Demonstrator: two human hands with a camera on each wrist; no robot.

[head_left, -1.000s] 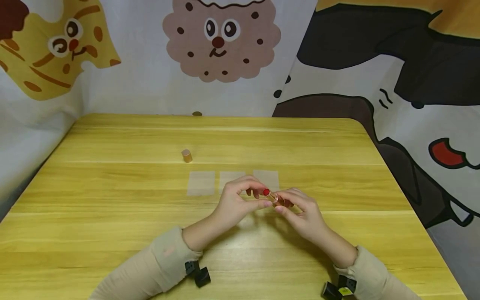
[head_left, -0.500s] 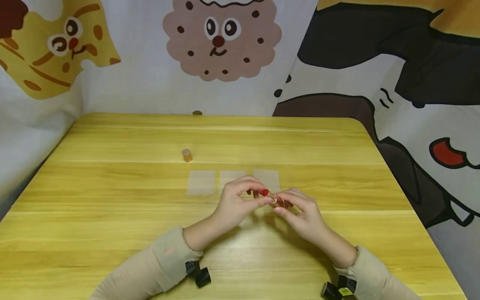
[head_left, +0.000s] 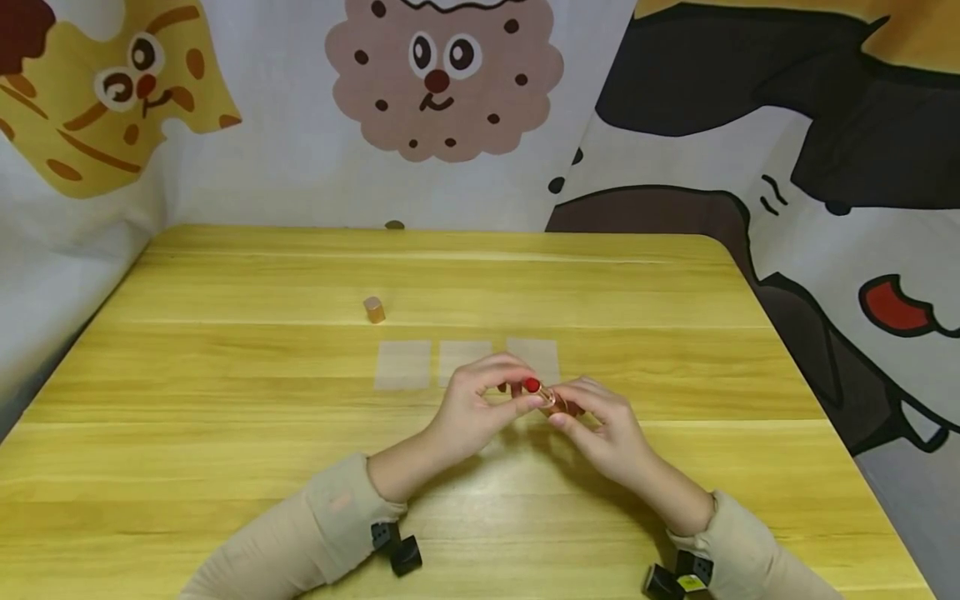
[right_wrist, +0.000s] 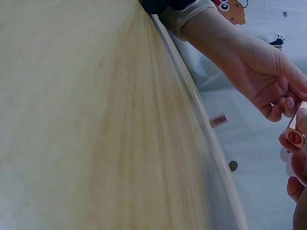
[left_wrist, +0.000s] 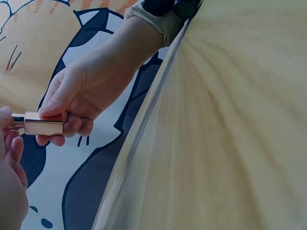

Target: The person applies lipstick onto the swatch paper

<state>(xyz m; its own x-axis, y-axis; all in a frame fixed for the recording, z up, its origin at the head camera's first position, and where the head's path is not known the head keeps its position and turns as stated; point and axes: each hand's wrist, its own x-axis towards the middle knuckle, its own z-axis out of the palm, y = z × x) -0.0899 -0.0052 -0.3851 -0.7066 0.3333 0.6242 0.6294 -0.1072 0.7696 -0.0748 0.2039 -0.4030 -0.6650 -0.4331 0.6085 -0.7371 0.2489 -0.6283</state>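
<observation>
A lipstick (head_left: 555,403) with a red tip and a shiny rose-gold case is held between both hands over the table, its red end tilted up and left. My right hand (head_left: 611,425) grips the case by its lower part. At the collar just below the red tip, my left hand (head_left: 472,408) pinches with thumb and fingers. The left wrist view shows the rose-gold case (left_wrist: 43,125) under the right thumb. In the right wrist view, a round red label (right_wrist: 295,138) marks the base. Farther back, the lipstick's cap (head_left: 374,311) stands upright on the table.
Three pale square sheets (head_left: 402,365) lie in a row on the wooden table (head_left: 225,400), the right two partly behind the left hand. A cartoon-printed cloth (head_left: 285,100) hangs behind the table's far edge. Black cameras (head_left: 396,548) are strapped at both wrists.
My left thumb has shifted slightly up and right on the lipstick's collar since a second ago. The right hand and the cap stay in place.
</observation>
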